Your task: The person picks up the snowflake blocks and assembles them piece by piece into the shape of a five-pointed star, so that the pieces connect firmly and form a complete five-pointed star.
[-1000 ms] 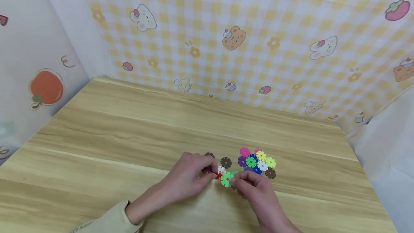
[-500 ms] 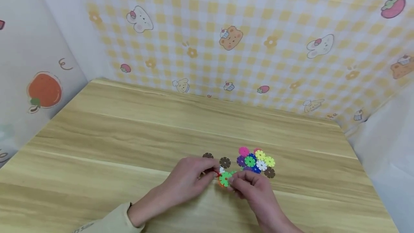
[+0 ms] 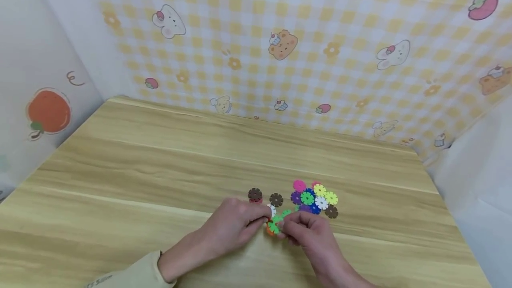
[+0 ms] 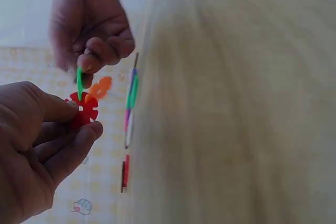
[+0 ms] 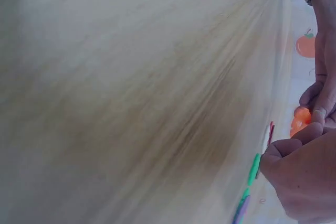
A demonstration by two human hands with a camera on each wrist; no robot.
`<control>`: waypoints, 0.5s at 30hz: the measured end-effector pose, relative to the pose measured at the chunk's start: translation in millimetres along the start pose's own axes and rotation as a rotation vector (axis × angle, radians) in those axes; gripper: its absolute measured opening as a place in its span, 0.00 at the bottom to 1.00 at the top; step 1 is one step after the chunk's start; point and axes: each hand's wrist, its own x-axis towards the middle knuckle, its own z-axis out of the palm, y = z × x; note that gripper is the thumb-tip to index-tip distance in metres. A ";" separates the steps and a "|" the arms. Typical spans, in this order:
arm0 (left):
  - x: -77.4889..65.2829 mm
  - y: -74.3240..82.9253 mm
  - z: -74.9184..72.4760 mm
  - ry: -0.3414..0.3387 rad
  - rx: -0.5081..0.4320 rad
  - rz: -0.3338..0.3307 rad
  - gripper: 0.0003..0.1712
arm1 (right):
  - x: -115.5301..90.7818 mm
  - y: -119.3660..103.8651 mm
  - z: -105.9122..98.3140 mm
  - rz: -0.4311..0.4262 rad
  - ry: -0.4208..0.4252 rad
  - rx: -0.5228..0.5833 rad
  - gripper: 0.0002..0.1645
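Observation:
Between thumb and fingers my left hand [image 3: 230,222] pinches a red notched disc [image 4: 84,111]. My right hand [image 3: 314,237] pinches a green notched disc [image 3: 274,226], whose edge meets the rim of the red one in the left wrist view. An orange notched disc [image 4: 101,88] sits beside these two, apparently joined to the red disc. In the head view the left fingers cover most of the red disc. The two hands face each other just above the table, fingertips close together.
Beyond the right hand lies a loose cluster of notched discs, including a pink disc [image 3: 299,186], a yellow disc [image 3: 331,198] and a purple disc [image 3: 296,198]. Brown discs [image 3: 276,199] and a white disc [image 3: 272,210] lie near the left fingertips on the wooden table [image 3: 160,159].
The green disc has turned from facing the head camera to a more tilted pose, and it has come closer to the red disc. The orange disc now shows below it.

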 end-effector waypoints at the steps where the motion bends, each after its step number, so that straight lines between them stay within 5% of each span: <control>1: -0.6 -0.5 1.1 0.000 0.011 0.017 0.08 | 0.2 0.9 0.0 0.000 -0.002 -0.001 0.12; 15: -2.8 0.1 3.1 0.017 -0.061 -0.044 0.10 | -2.3 3.9 -1.5 -0.004 -0.056 0.007 0.15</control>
